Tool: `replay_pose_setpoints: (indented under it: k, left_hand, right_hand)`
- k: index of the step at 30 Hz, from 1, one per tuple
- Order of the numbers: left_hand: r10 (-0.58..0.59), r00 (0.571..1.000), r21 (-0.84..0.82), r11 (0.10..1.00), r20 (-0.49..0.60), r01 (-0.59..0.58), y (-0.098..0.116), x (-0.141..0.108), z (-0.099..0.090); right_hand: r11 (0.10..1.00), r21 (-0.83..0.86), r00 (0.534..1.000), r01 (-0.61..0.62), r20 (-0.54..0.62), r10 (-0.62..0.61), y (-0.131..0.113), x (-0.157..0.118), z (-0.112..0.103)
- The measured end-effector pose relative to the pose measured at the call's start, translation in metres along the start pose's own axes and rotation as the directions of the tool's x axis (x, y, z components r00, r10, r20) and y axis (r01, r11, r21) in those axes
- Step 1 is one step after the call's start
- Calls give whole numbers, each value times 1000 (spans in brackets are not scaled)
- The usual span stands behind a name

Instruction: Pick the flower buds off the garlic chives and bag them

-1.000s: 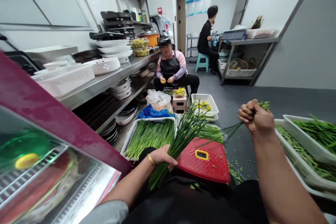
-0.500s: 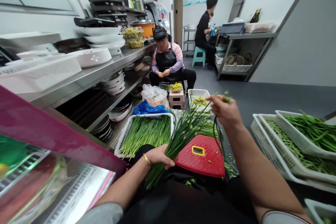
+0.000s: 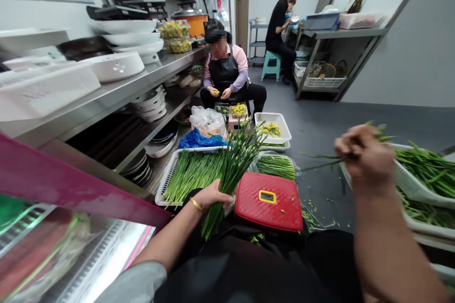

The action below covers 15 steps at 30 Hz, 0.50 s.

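**Left hand:** the left hand (image 3: 213, 195) is closed firmly around a thick bunch of flowering chives (image 3: 229, 170), with a gold bangle (image 3: 196, 204) on the wrist.

**Right hand:** the right hand (image 3: 366, 158) is clenched into a fist on a few green stems (image 3: 320, 160), with the tips poking out past the knuckles. The fingers cover most of the grip, so tbh I can't tell how many stems are in there.

**Where the chives are:** the bunch stands tilted up over a white plastic crate of trimmed chives (image 3: 170, 175), just left of a red plastic case with a yellow handle (image 3: 268, 201).

**Right side:** a white basket of green stalks (image 3: 408, 182) sits just under the right hand, and loose green bits (image 3: 311, 213) are scattered on the floor beside the red case.

**Up ahead:** a seated co-worker in a black apron (image 3: 225, 68) has both hands together on something small and yellow, next to a white basket of yellow buds (image 3: 273, 125).

**Far back:** another person (image 3: 280, 23) sits on a teal stool by a steel shelf.
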<state>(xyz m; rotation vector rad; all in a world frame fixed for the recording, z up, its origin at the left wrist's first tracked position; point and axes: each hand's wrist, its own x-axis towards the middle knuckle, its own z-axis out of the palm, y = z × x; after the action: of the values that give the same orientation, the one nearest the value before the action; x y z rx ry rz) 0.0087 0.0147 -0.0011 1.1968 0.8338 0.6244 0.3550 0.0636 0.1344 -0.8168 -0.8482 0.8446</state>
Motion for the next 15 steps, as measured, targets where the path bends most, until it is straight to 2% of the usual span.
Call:
replay_pose_setpoints:
  k: [3, 7, 11, 13, 15]
  left_hand:
    - [-15, 1000, 15, 1000, 3, 15, 4, 3, 5]
    - [-46, 998, 32, 998, 32, 45, 2, 2, 8]
    - [-128, 991, 91, 988, 44, 124, -3, 2, 9]
    - [-182, 981, 127, 977, 67, 173, -5, 3, 8]
    - [-235, 968, 153, 963, 88, 220, -6, 5, 5]
  right_hand:
    - [965, 65, 960, -255, 135, 245, 34, -29, 42]
    - [932, 56, 907, -358, 259, 333, 57, -43, 64]
    - [924, -14, 881, -381, 297, 368, 74, -45, 80]
    - [938, -40, 905, -343, 253, 342, 79, -38, 82]
    - [971, -27, 957, -238, 162, 240, 72, -21, 66]
